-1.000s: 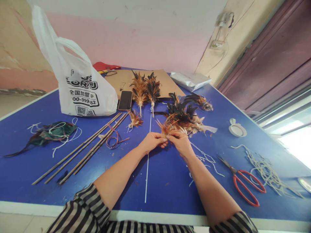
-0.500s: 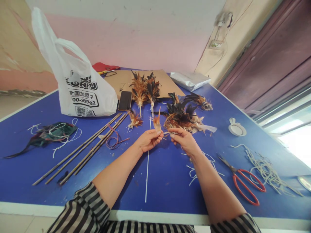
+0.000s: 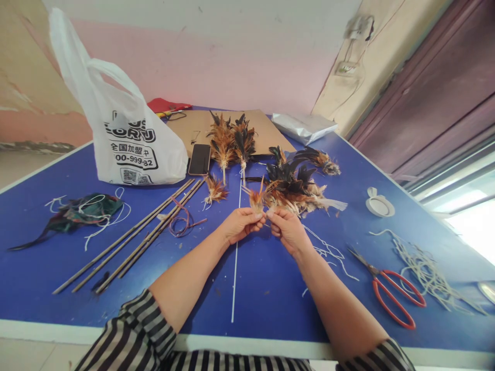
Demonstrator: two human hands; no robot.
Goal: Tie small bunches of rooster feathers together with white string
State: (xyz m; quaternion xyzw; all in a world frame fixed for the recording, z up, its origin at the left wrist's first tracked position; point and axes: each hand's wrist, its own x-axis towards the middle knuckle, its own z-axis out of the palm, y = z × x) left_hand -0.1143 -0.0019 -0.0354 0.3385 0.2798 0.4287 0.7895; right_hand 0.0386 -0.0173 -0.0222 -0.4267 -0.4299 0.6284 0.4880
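Pinched between the fingers of my left hand (image 3: 244, 225) is a small tuft of orange-brown feathers (image 3: 256, 200), its tips pointing up. My right hand (image 3: 285, 226) is closed close beside it, fingertips pressed together; what they hold is too small to name. Just beyond my right hand lies a pile of black and brown feathers (image 3: 294, 185). Two feather bundles (image 3: 222, 141) with pale stems rest partly on a cardboard sheet (image 3: 270, 136), and a smaller feather bundle (image 3: 215, 189) lies nearer, left of centre.
On the blue table (image 3: 154, 309) are a white plastic bag (image 3: 139, 139), a phone (image 3: 199, 159), thin sticks (image 3: 124, 242), green cloth with string (image 3: 93, 208), red-handled scissors (image 3: 392, 293), tangled string (image 3: 429, 273), a tape roll (image 3: 380, 206) and a silver packet (image 3: 303, 128).
The feather tuft has shifted slightly right and looks more fanned out. My right hand has drawn in nearer to my left, and the white strings by my right forearm show differently.
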